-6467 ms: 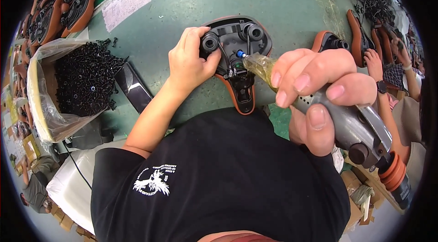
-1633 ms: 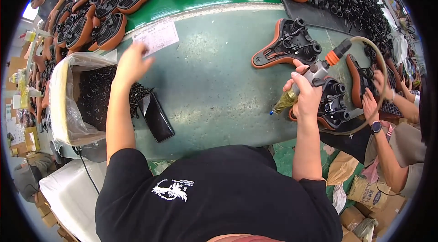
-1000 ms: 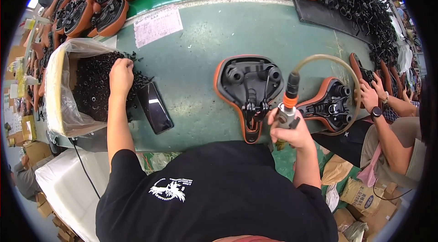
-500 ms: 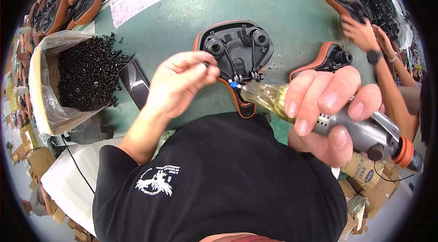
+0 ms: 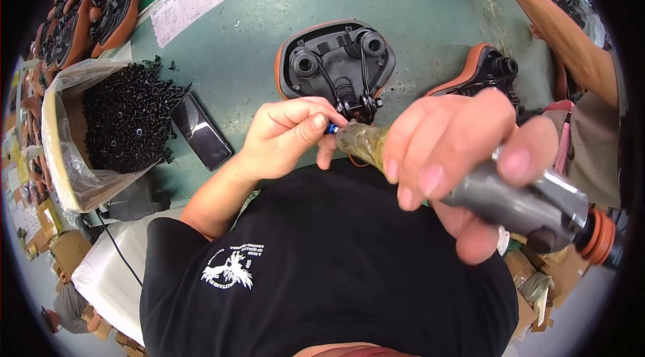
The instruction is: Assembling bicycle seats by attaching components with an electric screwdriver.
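Note:
An upside-down bicycle saddle [image 5: 287, 61] with an orange-brown edge and black underside lies in front of me, its clamp toward me. My right hand [image 5: 463, 148] is wrapped round a grey power screwdriver [image 5: 500, 206], whose nose is covered in yellowish wrapping. Its blue-collared tip [image 5: 332, 128] points left, just below the saddle's clamp. My left hand [image 5: 285, 135] is closed in a pinch at that tip; whatever its fingertips hold is hidden. The narrow end of the saddle is mostly covered by my hands and the tool.
Left stands a plastic-lined box [image 5: 64, 138] heaped with black screws [image 5: 127, 118], beside a black smartphone [image 5: 201, 132]. A second saddle [image 5: 467, 68] lies to the right. A co-worker's arm [image 5: 551, 17] reaches over the far right. Several saddles [image 5: 114, 21] and a paper sheet [image 5: 187, 11] lie far left.
My left hand has moved right, from holding a small dark piece apart from the tool to meeting its tip. The screwdriver shifted slightly left. The co-worker's hand moved away, without the saddle it held.

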Tool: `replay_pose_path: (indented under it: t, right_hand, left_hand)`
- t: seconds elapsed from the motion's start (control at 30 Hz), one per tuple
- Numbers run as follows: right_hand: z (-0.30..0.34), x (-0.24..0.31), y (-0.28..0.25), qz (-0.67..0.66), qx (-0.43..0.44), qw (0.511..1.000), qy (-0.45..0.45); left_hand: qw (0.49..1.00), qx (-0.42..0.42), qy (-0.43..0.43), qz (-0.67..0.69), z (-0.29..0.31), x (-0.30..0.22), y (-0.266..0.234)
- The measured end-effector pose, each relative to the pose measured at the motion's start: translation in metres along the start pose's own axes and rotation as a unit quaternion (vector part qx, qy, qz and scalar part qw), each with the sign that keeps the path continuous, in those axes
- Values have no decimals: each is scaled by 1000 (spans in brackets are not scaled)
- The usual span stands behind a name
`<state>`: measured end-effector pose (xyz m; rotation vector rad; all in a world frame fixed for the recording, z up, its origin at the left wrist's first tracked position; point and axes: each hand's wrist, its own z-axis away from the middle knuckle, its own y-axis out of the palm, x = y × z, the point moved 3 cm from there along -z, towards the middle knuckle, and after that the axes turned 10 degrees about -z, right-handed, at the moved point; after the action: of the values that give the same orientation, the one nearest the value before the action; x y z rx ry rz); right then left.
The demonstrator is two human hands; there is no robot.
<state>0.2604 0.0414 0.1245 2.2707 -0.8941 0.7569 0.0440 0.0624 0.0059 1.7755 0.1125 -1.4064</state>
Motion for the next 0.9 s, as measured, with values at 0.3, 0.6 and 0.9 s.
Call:
replay_pose_path:
  t: [0.3,0.6,0.9]
  right_hand:
    - [-12,-7,-5,110,23,993,-38]
    - [-9,-7,-7,109,4,994,-17]
    - [-10,-7,-8,108,4,994,-5]
  left_hand:
    - [610,-262,202,-720,-27,-10,-38]
    - [627,-323,220,-674,-25,6,-43]
    - [610,-323,255,-677,-26,1,-46]
